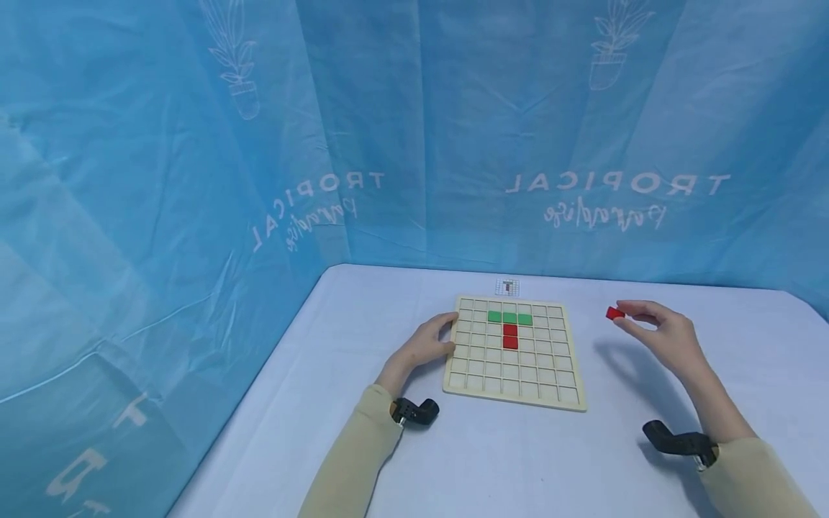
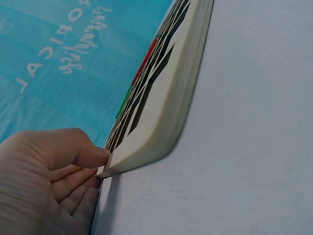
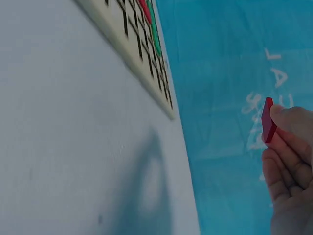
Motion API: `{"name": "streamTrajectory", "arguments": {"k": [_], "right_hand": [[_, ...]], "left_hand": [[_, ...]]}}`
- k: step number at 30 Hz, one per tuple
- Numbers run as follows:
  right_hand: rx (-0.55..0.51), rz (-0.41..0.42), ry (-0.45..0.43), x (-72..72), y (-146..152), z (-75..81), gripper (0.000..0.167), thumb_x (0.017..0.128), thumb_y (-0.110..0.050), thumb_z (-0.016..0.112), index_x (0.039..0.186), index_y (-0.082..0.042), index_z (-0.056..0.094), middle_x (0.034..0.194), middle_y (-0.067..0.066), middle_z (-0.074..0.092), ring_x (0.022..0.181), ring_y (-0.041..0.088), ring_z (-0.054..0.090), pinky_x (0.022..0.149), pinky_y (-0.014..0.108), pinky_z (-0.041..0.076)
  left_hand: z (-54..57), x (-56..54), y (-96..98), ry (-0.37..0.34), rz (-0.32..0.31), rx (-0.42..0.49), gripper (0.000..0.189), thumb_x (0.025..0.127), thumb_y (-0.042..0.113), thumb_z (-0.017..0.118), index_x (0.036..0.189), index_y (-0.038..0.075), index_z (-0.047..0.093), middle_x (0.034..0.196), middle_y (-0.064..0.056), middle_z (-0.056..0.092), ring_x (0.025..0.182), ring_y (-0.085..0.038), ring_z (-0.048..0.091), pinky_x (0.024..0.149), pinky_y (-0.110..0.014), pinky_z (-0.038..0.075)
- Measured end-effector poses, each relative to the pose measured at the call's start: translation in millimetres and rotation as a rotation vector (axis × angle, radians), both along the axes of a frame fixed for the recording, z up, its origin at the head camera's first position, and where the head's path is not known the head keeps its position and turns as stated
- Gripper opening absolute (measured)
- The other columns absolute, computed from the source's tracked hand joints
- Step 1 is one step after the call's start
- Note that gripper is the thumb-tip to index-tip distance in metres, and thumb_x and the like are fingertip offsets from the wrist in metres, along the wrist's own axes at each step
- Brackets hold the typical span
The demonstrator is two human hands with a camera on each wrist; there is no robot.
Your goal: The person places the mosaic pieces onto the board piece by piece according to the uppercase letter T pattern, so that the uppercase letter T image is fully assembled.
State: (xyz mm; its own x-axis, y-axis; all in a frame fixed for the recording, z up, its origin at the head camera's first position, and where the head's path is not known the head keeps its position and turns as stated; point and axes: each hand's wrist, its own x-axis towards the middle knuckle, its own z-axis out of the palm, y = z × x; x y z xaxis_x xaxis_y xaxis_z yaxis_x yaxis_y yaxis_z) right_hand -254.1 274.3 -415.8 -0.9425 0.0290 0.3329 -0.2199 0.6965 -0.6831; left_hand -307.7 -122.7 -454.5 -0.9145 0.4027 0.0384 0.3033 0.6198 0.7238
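Observation:
A cream grid board (image 1: pixel 492 393) lies on the white table, with three green tiles (image 1: pixel 510 318) in a row and two red tiles (image 1: pixel 510 336) in a column under the middle one. My left hand (image 1: pixel 424 342) holds the board's left edge; in the left wrist view the thumb (image 2: pixel 90 154) sits at the rim and the other fingers are partly hidden behind it. Off the board's right side, my right hand (image 1: pixel 667 338) pinches another red tile (image 1: pixel 615 314) between thumb and fingers, raised over the table. That tile (image 3: pixel 267 121) shows nearly edge-on in the right wrist view.
A small printed card (image 1: pixel 507 287) with a T-shaped pattern on a grid lies just behind the board. Blue printed curtains (image 1: pixel 466 144) hang along the table's back and left edges. Each wrist wears a black camera mount (image 1: pixel 676 439).

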Motion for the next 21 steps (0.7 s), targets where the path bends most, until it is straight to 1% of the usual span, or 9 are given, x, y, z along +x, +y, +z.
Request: {"name": "streamTrajectory", "arguments": {"k": [1, 3, 5, 8, 9, 11, 12, 19, 21], "right_hand": [[-0.013, 0.012, -0.003, -4.2, -3, -0.8, 0.051, 0.089, -0.036, 0.065, 0.125, -0.002, 0.058, 0.12, 0.023, 0.058, 0.111, 0.041, 0.05, 0.086, 0.061, 0.046], [-0.02, 0.007, 0.014, -19.4, -6, -12.9, 0.05, 0.087, -0.041, 0.066, 0.125, -0.009, 0.06, 0.118, 0.016, 0.061, 0.11, 0.035, 0.053, 0.083, 0.053, 0.049], [-0.033, 0.03, 0.037, -38.6, -5, -31.1, 0.049, 0.085, -0.043, 0.068, 0.125, -0.015, 0.062, 0.116, 0.01, 0.063, 0.108, 0.03, 0.055, 0.082, 0.052, 0.05], [-0.013, 0.049, 0.09, -68.6, -6, -63.8, 0.047, 0.081, -0.048, 0.068, 0.122, -0.027, 0.063, 0.112, -0.001, 0.064, 0.103, 0.021, 0.058, 0.079, 0.049, 0.05], [-0.008, 0.069, 0.102, -74.9, -9, -70.2, 0.046, 0.081, -0.049, 0.068, 0.122, -0.028, 0.063, 0.111, -0.003, 0.064, 0.102, 0.02, 0.059, 0.081, 0.051, 0.05], [-0.025, 0.112, 0.1, -79.8, -20, -74.1, 0.045, 0.082, -0.046, 0.068, 0.123, -0.027, 0.062, 0.112, -0.001, 0.064, 0.102, 0.022, 0.059, 0.082, 0.055, 0.048], [-0.011, 0.11, 0.106, -79.0, -27, -73.2, 0.045, 0.082, -0.048, 0.068, 0.122, -0.028, 0.063, 0.11, -0.003, 0.064, 0.101, 0.02, 0.059, 0.081, 0.053, 0.049], [-0.108, 0.242, 0.018, -27.7, -94, -10.5, 0.045, 0.085, -0.036, 0.069, 0.12, -0.008, 0.063, 0.11, 0.013, 0.064, 0.104, 0.037, 0.056, 0.084, 0.059, 0.047], [-0.105, 0.246, 0.004, -22.0, -107, -4.5, 0.045, 0.085, -0.035, 0.069, 0.119, -0.006, 0.063, 0.11, 0.011, 0.065, 0.104, 0.034, 0.057, 0.082, 0.061, 0.047]], "left_hand": [[0.0, -0.1, -0.3, 0.001, 0.001, -0.005, 0.068, 0.083, 0.007, 0.059, 0.146, 0.005, 0.033, 0.148, -0.008, 0.035, 0.137, -0.021, 0.028, 0.112, -0.032, 0.025], [-0.2, -0.6, -0.5, 0.005, 0.001, -0.01, 0.068, 0.083, 0.007, 0.059, 0.146, 0.005, 0.034, 0.148, -0.008, 0.035, 0.137, -0.02, 0.029, 0.112, -0.032, 0.025], [-0.8, -1.2, -0.8, 0.01, -0.002, -0.014, 0.068, 0.083, 0.007, 0.059, 0.146, 0.006, 0.034, 0.148, -0.008, 0.035, 0.137, -0.021, 0.029, 0.112, -0.032, 0.025], [-1.4, -1.8, -0.9, 0.01, -0.009, -0.008, 0.068, 0.083, 0.006, 0.059, 0.146, 0.005, 0.034, 0.148, -0.009, 0.035, 0.137, -0.021, 0.028, 0.112, -0.032, 0.025], [-1.4, -1.7, -0.9, 0.009, -0.01, -0.005, 0.068, 0.083, 0.006, 0.059, 0.146, 0.005, 0.034, 0.148, -0.009, 0.035, 0.137, -0.021, 0.028, 0.112, -0.032, 0.025], [-1.5, -1.6, -0.5, 0.008, -0.011, 0.003, 0.068, 0.083, 0.006, 0.059, 0.145, 0.004, 0.034, 0.148, -0.009, 0.035, 0.137, -0.022, 0.029, 0.112, -0.032, 0.025], [-1.1, -1.4, -0.3, 0.006, -0.01, 0.004, 0.068, 0.083, 0.006, 0.059, 0.145, 0.004, 0.034, 0.148, -0.009, 0.035, 0.137, -0.021, 0.029, 0.112, -0.032, 0.025], [0.6, 0.2, 0.2, 0.002, 0.0, 0.006, 0.067, 0.083, 0.006, 0.058, 0.145, 0.005, 0.034, 0.148, -0.009, 0.035, 0.137, -0.021, 0.029, 0.111, -0.031, 0.026], [0.5, 0.3, 0.0, 0.002, 0.001, 0.004, 0.067, 0.083, 0.006, 0.058, 0.145, 0.005, 0.034, 0.148, -0.009, 0.035, 0.137, -0.021, 0.029, 0.111, -0.031, 0.026]]}}
